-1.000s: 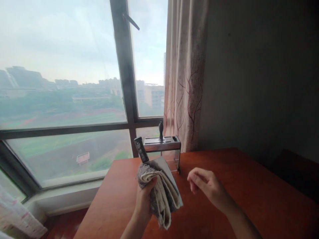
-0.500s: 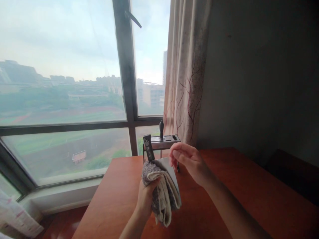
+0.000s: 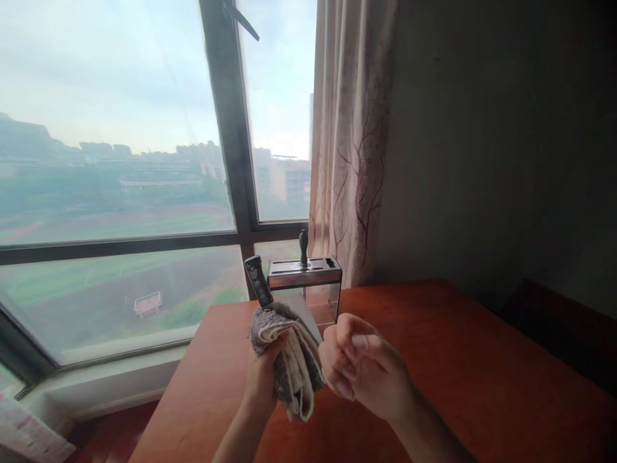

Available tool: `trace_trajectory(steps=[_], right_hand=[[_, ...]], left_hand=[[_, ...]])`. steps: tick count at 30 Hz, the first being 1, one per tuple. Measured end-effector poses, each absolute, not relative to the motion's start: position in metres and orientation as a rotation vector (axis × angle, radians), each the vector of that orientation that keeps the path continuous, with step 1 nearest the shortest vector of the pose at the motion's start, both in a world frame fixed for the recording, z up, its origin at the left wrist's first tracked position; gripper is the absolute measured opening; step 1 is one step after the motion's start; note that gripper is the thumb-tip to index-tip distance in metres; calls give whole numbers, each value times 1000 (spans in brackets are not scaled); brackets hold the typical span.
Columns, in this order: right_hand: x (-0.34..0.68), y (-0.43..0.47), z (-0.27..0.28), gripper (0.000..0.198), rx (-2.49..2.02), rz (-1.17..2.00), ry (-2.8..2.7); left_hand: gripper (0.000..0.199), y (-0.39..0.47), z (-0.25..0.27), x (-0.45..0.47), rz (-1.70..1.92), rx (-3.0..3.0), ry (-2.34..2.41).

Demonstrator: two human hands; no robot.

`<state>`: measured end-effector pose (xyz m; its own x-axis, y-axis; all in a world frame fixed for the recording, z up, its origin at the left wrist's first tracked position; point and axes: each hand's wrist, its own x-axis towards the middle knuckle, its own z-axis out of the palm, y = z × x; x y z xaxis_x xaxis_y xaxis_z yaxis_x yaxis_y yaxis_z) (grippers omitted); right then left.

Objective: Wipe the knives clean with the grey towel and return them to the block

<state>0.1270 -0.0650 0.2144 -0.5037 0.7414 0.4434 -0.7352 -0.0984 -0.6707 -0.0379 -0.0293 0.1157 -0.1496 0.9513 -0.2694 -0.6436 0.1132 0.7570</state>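
My left hand [image 3: 264, 379] is wrapped round a folded grey and cream towel [image 3: 295, 376]. The towel is folded about the blade of a cleaver-like kitchen knife [image 3: 259, 281], whose black handle points up and to the left. Part of the broad, pale blade shows above the cloth. My right hand [image 3: 364, 360] is curled into a loose fist at the towel's right side, close to the blade's edge; nothing shows in its fingers, and I cannot tell whether it touches the cloth.
Behind the knife, a knife holder [image 3: 304, 274] with a metal top and clear sides stands on the red-brown wooden table [image 3: 414, 321]. A dark-handled tool [image 3: 303, 247] sticks up from it. Beyond are a large window [image 3: 120, 193] and a patterned curtain [image 3: 349, 141].
The left hand, towel and knife have shifted left, with the handle tilting further left. My right hand has come lower and nearer, its fingers curling more. The view has turned slightly right.
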Motion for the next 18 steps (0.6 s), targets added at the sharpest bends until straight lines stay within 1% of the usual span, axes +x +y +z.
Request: trace_trajectory(steps=[3, 8, 12, 16, 18], right_hand=[[126, -67, 212, 17, -1, 1805, -1084], [124, -70, 210, 18, 14, 1804, -1086], [128, -72, 209, 23, 16, 1789, -1085], [138, -72, 205, 35, -79, 1610, -1087], [142, -70, 198, 37, -170, 1502, -1068]], left_hand=[[34, -29, 116, -40, 1408, 433, 933], [36, -28, 116, -40, 1434, 413, 912], [30, -28, 118, -40, 1431, 374, 884], [22, -30, 129, -41, 1499, 272, 719], [20, -29, 136, -42, 1527, 202, 638]])
